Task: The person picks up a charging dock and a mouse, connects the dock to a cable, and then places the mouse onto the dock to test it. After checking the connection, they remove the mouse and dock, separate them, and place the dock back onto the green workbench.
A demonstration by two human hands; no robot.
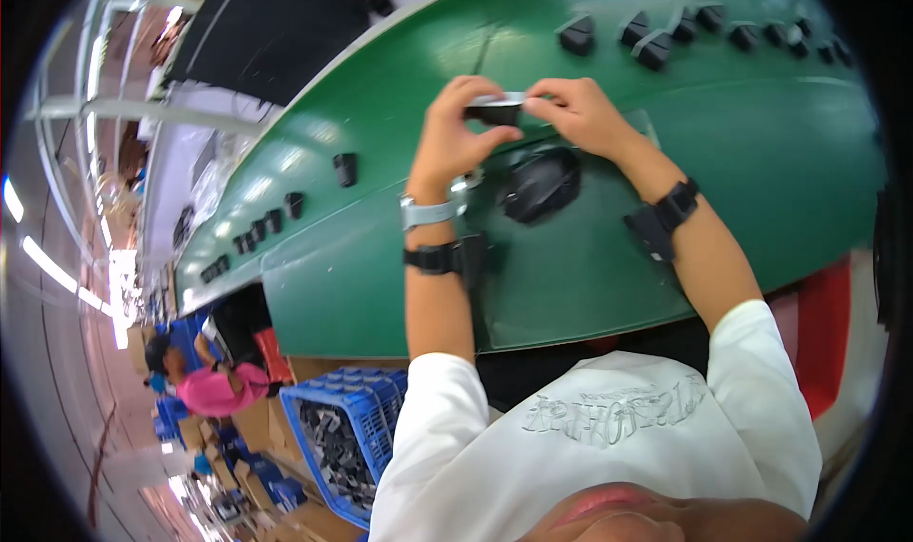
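My left hand and my right hand are raised together over the green conveyor belt. Both pinch one small black part with a white strip on its top, the left from the left end, the right from the right end. Just below the hands a dark rounded part lies on a green mat at the near edge. Each wrist carries a black band, and the left also has a watch.
Small black parts ride the belt, several at the far right and several at the left. A blue crate filled with dark parts stands at my lower left. A person in a pink top bends further left.
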